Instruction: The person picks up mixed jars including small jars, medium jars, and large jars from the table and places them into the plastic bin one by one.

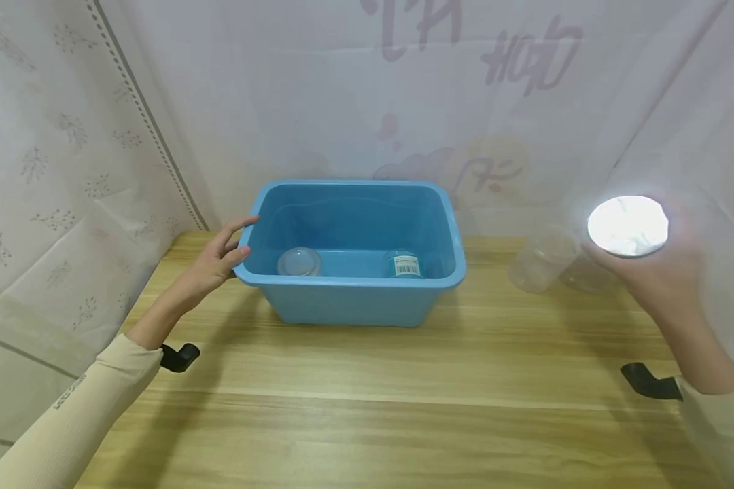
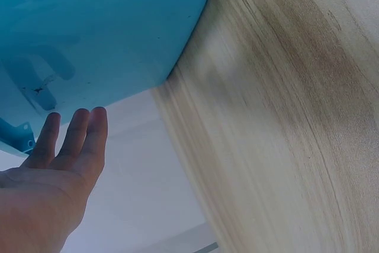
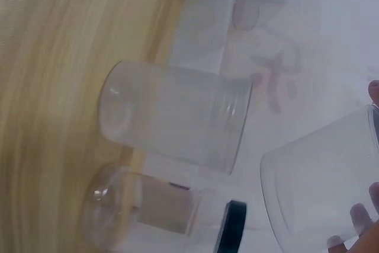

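Observation:
My left hand [image 1: 211, 265] touches the left rim of a blue plastic bin [image 1: 350, 302]. In the left wrist view, its straight fingers [image 2: 95, 137] lie by the bin's outer wall. My right hand [image 1: 673, 261] grips a clear tapered plastic cup [image 3: 323, 182], held above the table at the right. From the head view, its round top [image 1: 628, 226] glares white over a thin dark edge. Beside the held cup, a clear plastic cup [image 3: 174, 114] stands on the table. Next to that is a clear jar [image 3: 166, 205] with a black lid [image 3: 233, 226].
Inside the bin, a clear round container [image 1: 300, 261] lies at the left and a clear container with a barcode label [image 1: 406, 265] at the right. The wooden table [image 1: 367, 401] meets a printed white curtain [image 1: 318, 102] at the back and sides.

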Available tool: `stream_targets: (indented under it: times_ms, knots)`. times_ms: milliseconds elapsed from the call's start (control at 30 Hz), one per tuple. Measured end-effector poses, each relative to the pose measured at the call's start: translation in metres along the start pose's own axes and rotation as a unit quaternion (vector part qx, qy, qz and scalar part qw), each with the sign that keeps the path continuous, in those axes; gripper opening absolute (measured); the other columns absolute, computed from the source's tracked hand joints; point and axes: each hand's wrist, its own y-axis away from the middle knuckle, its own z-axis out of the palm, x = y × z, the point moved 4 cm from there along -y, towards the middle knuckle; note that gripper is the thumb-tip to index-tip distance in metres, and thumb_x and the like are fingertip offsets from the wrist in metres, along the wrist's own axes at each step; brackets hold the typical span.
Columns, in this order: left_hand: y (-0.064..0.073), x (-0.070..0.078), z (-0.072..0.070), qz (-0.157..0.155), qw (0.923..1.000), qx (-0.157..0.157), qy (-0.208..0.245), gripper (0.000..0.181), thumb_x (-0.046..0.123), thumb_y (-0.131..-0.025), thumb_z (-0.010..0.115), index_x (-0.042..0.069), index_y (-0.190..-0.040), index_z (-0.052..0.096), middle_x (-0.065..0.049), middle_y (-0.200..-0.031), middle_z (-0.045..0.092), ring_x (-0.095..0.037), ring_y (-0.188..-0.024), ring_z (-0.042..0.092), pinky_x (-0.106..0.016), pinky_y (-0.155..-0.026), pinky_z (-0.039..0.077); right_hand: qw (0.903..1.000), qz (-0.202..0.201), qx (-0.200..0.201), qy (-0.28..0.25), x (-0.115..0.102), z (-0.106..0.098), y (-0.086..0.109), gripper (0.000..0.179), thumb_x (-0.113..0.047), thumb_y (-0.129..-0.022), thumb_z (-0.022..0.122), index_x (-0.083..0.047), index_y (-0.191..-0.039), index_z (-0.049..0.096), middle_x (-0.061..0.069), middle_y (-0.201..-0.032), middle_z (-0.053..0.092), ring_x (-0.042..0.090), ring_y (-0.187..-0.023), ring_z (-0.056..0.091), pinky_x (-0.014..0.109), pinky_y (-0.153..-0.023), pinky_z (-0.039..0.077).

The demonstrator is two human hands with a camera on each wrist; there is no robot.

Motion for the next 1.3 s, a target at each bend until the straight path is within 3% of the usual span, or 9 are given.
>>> stream_targets:
  times_ms: [133, 300, 400, 600, 733, 1000, 1300]
  knots:
    - [0.0, -0.001, 0.0, 0.001, 1.0, 0.004, 0.0, 0.056, 0.019, -0.11, 0.048, 0.024, -0.161, 0.026, -0.03, -0.148, 0.041, -0.023, -0.109, 0.061, -0.028, -0.086, 0.053, 0.998, -0.064, -0.004, 0.005, -0.011, 0.009, -0.004, 0.09, 0.001, -0.056, 0.095, -0.017, -0.137, 0.062, -0.003, -0.128, 0.058, 0.013, -0.115, 0.05, 0.021, -0.095, 0.035]
    - [-0.001, -0.001, 0.0, 0.001, 1.0, 0.003, 0.004, 0.056, 0.02, -0.11, 0.048, 0.024, -0.161, 0.026, -0.03, -0.149, 0.04, -0.02, -0.108, 0.062, -0.028, -0.086, 0.052, 0.9961, -0.076, -0.02, 0.041, -0.022, 0.02, -0.005, 0.099, -0.002, -0.053, 0.097, -0.021, -0.143, 0.057, -0.01, -0.128, 0.053, 0.008, -0.115, 0.047, 0.019, -0.093, 0.034]
    - [0.0, -0.001, 0.0, 0.0, 1.0, 0.003, 0.007, 0.056, 0.019, -0.11, 0.048, 0.024, -0.161, 0.026, -0.03, -0.149, 0.039, -0.02, -0.108, 0.062, -0.028, -0.086, 0.053, 0.9942, -0.094, -0.029, 0.043, -0.028, 0.027, -0.006, 0.102, -0.001, -0.051, 0.097, -0.016, -0.143, 0.056, -0.013, -0.128, 0.052, 0.006, -0.116, 0.045, 0.019, -0.093, 0.033]
    - [0.0, -0.001, 0.001, 0.0, 1.0, 0.001, 0.006, 0.056, 0.02, -0.11, 0.048, 0.025, -0.161, 0.026, -0.03, -0.149, 0.04, -0.02, -0.109, 0.062, -0.028, -0.086, 0.052, 0.9884, -0.144, -0.034, 0.031, -0.036, 0.035, -0.006, 0.103, 0.003, -0.048, 0.097, -0.008, -0.142, 0.056, -0.001, -0.131, 0.056, 0.003, -0.116, 0.046, 0.018, -0.095, 0.033]
    - [0.001, -0.001, 0.001, 0.001, 1.0, 0.001, 0.003, 0.056, 0.02, -0.11, 0.048, 0.024, -0.161, 0.026, -0.029, -0.149, 0.04, -0.021, -0.109, 0.061, -0.028, -0.086, 0.052, 0.9882, -0.147, -0.036, 0.028, -0.036, 0.038, -0.007, 0.103, 0.003, -0.048, 0.097, -0.008, -0.143, 0.056, 0.002, -0.132, 0.056, 0.003, -0.115, 0.047, 0.018, -0.094, 0.034]
    - [0.0, 0.001, 0.001, -0.004, 1.0, 0.002, -0.001, 0.056, 0.021, -0.11, 0.048, 0.024, -0.161, 0.025, -0.029, -0.149, 0.04, -0.025, -0.112, 0.059, -0.029, -0.086, 0.052, 0.9921, -0.112, -0.046, 0.034, -0.044, 0.041, -0.006, 0.103, 0.0, -0.053, 0.098, -0.016, -0.145, 0.055, -0.002, -0.135, 0.054, 0.007, -0.116, 0.047, 0.019, -0.094, 0.034]
    - [0.0, 0.0, 0.001, -0.004, 1.0, 0.002, 0.001, 0.056, 0.02, -0.11, 0.048, 0.024, -0.161, 0.025, -0.03, -0.148, 0.041, -0.023, -0.11, 0.06, -0.029, -0.085, 0.053, 0.9875, -0.143, -0.059, 0.032, -0.056, 0.049, -0.008, 0.104, 0.0, -0.054, 0.098, -0.016, -0.146, 0.053, 0.001, -0.139, 0.053, 0.012, -0.121, 0.048, 0.019, -0.096, 0.035]
